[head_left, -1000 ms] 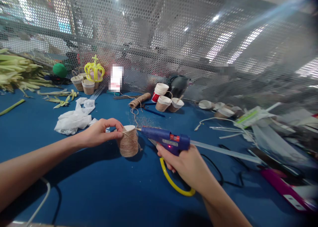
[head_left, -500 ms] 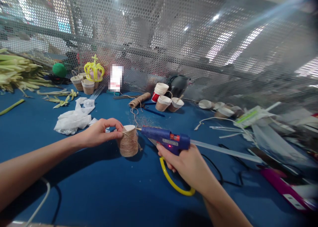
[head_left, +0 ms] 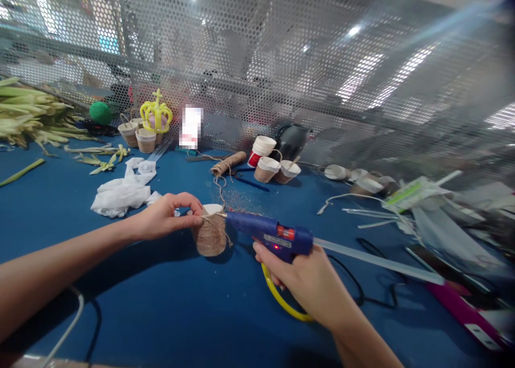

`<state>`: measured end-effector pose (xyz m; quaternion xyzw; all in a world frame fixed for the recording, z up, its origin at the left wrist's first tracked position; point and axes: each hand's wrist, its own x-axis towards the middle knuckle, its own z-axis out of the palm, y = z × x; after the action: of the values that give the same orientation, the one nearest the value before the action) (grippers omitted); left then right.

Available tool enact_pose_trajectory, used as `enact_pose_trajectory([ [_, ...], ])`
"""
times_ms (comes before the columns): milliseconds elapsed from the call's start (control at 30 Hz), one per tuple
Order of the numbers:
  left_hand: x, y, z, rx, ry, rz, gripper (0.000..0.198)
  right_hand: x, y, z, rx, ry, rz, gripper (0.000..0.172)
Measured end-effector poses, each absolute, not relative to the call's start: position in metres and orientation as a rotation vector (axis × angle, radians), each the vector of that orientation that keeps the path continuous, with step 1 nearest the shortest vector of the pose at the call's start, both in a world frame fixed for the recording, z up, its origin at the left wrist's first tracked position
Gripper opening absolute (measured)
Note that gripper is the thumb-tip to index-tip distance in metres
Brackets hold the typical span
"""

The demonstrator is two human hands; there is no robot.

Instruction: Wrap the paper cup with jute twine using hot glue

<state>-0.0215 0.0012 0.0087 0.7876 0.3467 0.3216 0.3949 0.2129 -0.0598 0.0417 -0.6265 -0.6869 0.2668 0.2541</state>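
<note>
A small paper cup (head_left: 211,238) wrapped in brown twine stands upright on the blue table, its white inside showing at the top. My left hand (head_left: 171,213) pinches at its upper left rim with thumb and fingers; a short strand of twine stretches from there across the cup's top. In my right hand (head_left: 306,277) is a blue hot glue gun (head_left: 257,228) with a lit red light. Its nozzle points left and meets or nearly meets the upper right of the cup. A long clear glue stick (head_left: 374,258) sticks out of its back.
Beyond the cup lies a twine roll (head_left: 228,164). Wrapped cups (head_left: 266,169) stand near the mesh wall (head_left: 249,67). Left are crumpled white plastic (head_left: 120,195) and a yellow crown (head_left: 156,113). A yellow loop (head_left: 281,303) lies under my right hand, a pink power strip (head_left: 462,311) at right.
The glue gun's nozzle has dropped slightly, from the cup's rim to just below it. The twine strand by my left fingers now shows stretched towards the nozzle. The view has shifted a little.
</note>
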Motion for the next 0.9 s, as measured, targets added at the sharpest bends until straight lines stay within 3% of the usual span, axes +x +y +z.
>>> enact_pose_trajectory([
  [400,-0.021,0.001,0.006,2.024,0.846,0.837,0.013,0.208,-0.063,0.043,-1.665,-1.974,0.660,0.022],
  [900,-0.020,0.001,0.004,2.033,0.829,0.864,0.013,0.219,-0.060,0.036,-1.267,-2.337,0.216,0.020],
])
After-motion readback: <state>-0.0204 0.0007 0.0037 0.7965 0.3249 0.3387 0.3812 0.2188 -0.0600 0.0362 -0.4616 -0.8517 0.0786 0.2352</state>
